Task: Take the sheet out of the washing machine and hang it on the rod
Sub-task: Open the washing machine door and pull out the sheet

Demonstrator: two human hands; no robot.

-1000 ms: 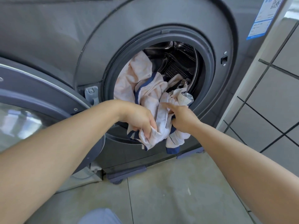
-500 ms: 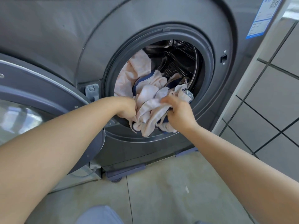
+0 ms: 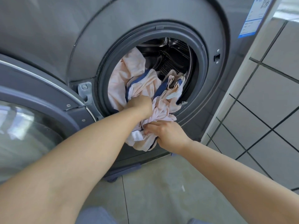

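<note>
Since half a second ago the right hand (image 3: 168, 135) has dropped lower, now below the drum opening's lip, dragging a bunch of the sheet (image 3: 145, 92) down with it, while the left hand (image 3: 140, 105) has pushed further in, up at the opening's lower edge. Nearest: two bare forearms reaching out over a grey tiled floor (image 3: 161, 191); a patch of blue-grey clothing shows at the bottom edge. Right hand: fingers curled tight round a wad of pale pink cloth with a navy border, the bunch hanging outside the machine against the lower front panel. Left hand: knuckles up, closed into the cloth just inside the rim; fingertips buried in the folds, so the exact grip cannot be made out. Sheet runs from both hands back into the drum, most of it heaped on the left side inside the washing machine (image 3: 48, 38), with navy edging showing in loops. Door (image 3: 32, 110) swung open to the left, glass porthole facing out. Beyond: dark rubber seal, perforated steel drum behind the cloth. Right of machine, a white tiled wall (image 3: 267, 102); blue-and-white label (image 3: 254, 16) on the upper right front corner.
</note>
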